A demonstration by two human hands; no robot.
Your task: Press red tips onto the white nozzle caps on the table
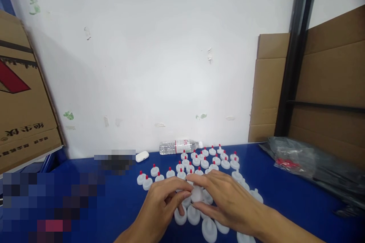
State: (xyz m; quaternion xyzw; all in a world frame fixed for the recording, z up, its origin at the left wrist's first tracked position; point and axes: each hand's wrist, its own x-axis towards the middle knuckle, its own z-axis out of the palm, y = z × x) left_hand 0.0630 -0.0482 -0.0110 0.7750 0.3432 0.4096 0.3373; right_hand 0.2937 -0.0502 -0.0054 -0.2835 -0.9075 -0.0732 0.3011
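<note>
My right hand (225, 201) curves round a white plastic nozzle cap (196, 194), gripping it between thumb and fingers. My left hand (164, 205) meets it from the left, thumb and index finger pinched close to the cap; what lies between those fingertips is hidden. Under and in front of my hands are several white nozzle caps without red tips, such as one nozzle cap (209, 229) near the bottom edge. Beyond my hands stand many similar caps with small red tips, among them a red-tipped cap (154, 170) at the left.
A clear water bottle (175, 147) lies against the white wall, with a white case (142, 156) to its left. At the right are dark plastic bags (322, 171) and a clear bag of red pieces (288, 164). Cardboard boxes (25, 95) flank the blue table (119, 201).
</note>
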